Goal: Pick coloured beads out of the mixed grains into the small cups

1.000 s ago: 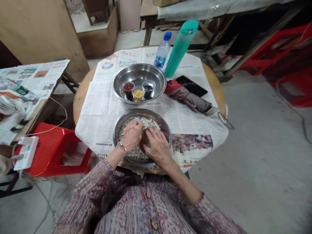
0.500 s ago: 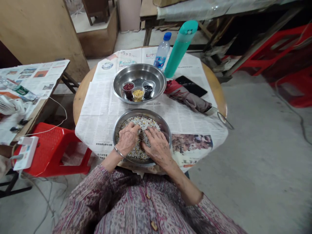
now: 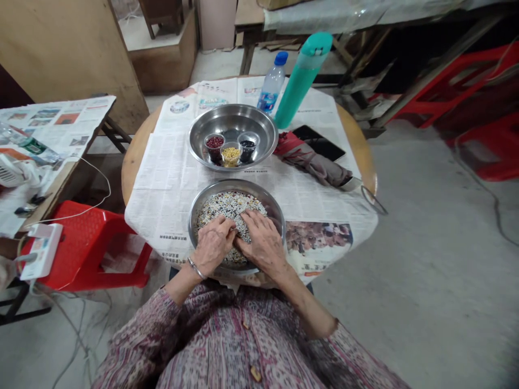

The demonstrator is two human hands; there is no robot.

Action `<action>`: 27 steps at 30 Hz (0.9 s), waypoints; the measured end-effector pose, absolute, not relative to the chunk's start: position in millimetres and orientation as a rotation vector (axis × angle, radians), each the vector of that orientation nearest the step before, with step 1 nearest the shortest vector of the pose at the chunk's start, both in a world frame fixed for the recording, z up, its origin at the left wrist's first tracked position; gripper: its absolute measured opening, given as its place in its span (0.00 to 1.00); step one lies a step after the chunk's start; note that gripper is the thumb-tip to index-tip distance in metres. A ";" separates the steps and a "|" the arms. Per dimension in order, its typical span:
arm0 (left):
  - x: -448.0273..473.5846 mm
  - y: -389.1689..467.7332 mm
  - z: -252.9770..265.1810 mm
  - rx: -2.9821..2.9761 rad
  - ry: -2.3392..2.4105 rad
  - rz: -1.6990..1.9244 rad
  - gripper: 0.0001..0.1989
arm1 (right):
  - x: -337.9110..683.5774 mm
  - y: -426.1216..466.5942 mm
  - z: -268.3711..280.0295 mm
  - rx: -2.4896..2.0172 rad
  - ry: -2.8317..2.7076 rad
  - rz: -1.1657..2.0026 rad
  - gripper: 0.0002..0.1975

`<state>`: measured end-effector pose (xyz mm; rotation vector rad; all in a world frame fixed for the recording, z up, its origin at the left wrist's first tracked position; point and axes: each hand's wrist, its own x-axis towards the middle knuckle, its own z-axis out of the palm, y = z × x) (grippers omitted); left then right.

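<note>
Mixed beans and grains (image 3: 233, 206), white, yellow, black and dark red, fill the bottom of the near steel basin (image 3: 277, 210). My left hand (image 3: 214, 241), with a bracelet at the wrist, is over the left part of the basin. Its fingers are curled together with the tips at the grains; whatever they hold is hidden. To its right, my right hand (image 3: 263, 237) lies over the mix, fingers stretched forward and apart, thumb close to the left fingers. Behind sits a second steel basin (image 3: 194, 141) with cups of red beans (image 3: 214, 142), yellow beans (image 3: 231, 156) and black beans (image 3: 247, 147).
Newspaper (image 3: 162, 178) covers the round table (image 3: 137, 156). A water bottle (image 3: 272, 84), a teal flask (image 3: 302, 81), a dark tablet or phone (image 3: 318, 141) and a folded umbrella (image 3: 316, 165) lie beyond. At left are a red stool (image 3: 87, 243) and a power strip (image 3: 42, 251).
My left hand has drawn back toward me and lower in the basin, baring more grains at the far left. My right hand stays nearly in place, its thumb now closer to the left fingers.
</note>
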<state>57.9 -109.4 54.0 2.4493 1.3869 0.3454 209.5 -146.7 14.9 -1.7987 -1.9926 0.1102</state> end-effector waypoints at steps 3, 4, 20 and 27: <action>55.8 -112.4 52.0 2.436 1.382 0.349 0.06 | 209.4 -146.9 16.0 -1.760 -1.979 0.114 0.26; 55.5 -112.6 51.0 2.433 1.379 0.350 0.06 | 209.3 -146.9 16.3 -1.754 -1.979 0.115 0.26; 70.7 -88.9 50.2 2.630 1.257 0.116 0.10 | 208.3 -147.0 21.1 -1.767 -1.921 0.102 0.26; 66.2 -89.5 48.9 2.576 1.346 0.270 0.11 | 208.3 -147.1 20.3 -1.774 -1.941 0.110 0.26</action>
